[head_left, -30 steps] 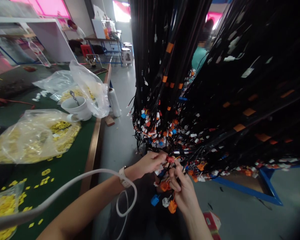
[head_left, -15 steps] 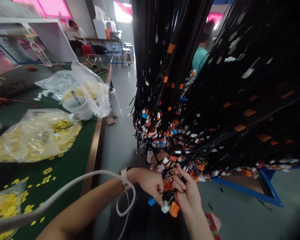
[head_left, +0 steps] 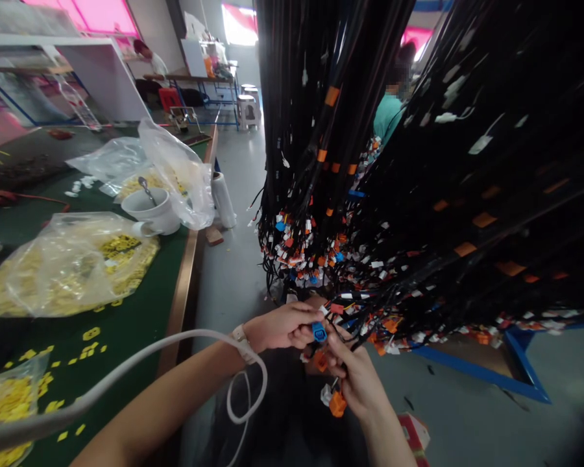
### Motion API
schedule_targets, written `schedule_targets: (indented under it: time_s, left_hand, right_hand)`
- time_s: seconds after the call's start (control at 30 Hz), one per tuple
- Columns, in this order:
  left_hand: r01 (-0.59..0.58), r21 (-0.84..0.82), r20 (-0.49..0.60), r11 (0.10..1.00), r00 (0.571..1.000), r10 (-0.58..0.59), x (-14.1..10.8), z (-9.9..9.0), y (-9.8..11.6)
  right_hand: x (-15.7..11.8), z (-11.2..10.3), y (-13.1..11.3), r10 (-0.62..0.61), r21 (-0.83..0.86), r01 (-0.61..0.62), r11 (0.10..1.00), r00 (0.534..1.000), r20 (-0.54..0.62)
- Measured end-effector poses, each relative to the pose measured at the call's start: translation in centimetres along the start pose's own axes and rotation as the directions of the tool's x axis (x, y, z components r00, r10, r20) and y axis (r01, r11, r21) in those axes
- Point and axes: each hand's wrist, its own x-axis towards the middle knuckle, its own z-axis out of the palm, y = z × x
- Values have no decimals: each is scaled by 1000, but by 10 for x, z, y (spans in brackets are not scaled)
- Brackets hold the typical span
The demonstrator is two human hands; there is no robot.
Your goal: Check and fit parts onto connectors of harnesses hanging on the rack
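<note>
A blue connector [head_left: 318, 332] sits in the fingers of my left hand [head_left: 287, 326], its open face turned toward me. My right hand [head_left: 354, 373] is closed around wires just to the right. Below its fingers dangle an orange connector [head_left: 337, 404] and a whitish connector [head_left: 326, 394]. Another orange connector [head_left: 320, 360] hangs between the hands. The wires run up into a thick hanging mass of black wire harnesses [head_left: 316, 97], whose lower ends carry many small coloured connectors. A white cord [head_left: 194, 335] passes over my left forearm.
On the left, a green-topped table [head_left: 150, 292] bears a plastic bag of yellow pieces [head_left: 68, 279], a white mug [head_left: 158, 211] with a spoon, and loose yellow bits. A blue metal frame [head_left: 486, 370] stands low at right. Two other people are farther back.
My left hand has moved up from beside the lower connectors and now holds the blue connector raised. My right hand has shifted slightly; the orange and whitish connectors hang below it.
</note>
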Motion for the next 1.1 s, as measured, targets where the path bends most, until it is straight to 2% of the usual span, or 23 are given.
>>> schedule_targets:
  time_s: [0.2,0.33,0.53,0.63,0.8,0.97,1.1]
  left_hand:
    - [-39,-125,-108,991,994,26,7,6,-8]
    - [-26,-109,-168,994,986,7,7,11,-8]
    - [4,-38,-125,999,992,-9,7,13,-11]
    - [7,-10,-142,1000,990,-8,7,12,-13]
    - [-106,105,-188,989,974,125,6,6,-10]
    - [-229,7,-154,973,962,227,3,2,-5]
    - [-209,-26,-154,978,967,203,2,0,-4]
  right_hand:
    - [1,10,2,-65,-21,66,998,997,40]
    - [2,11,5,-117,-35,117,992,993,15]
    - [4,3,6,-167,-212,166,963,986,15]
    - [5,1,6,-179,-263,184,947,983,42]
    - [6,1,6,-199,-215,197,956,980,14]
    - [5,2,5,-220,-198,211,957,975,-21]
    - [6,0,3,-246,-194,237,952,969,-25]
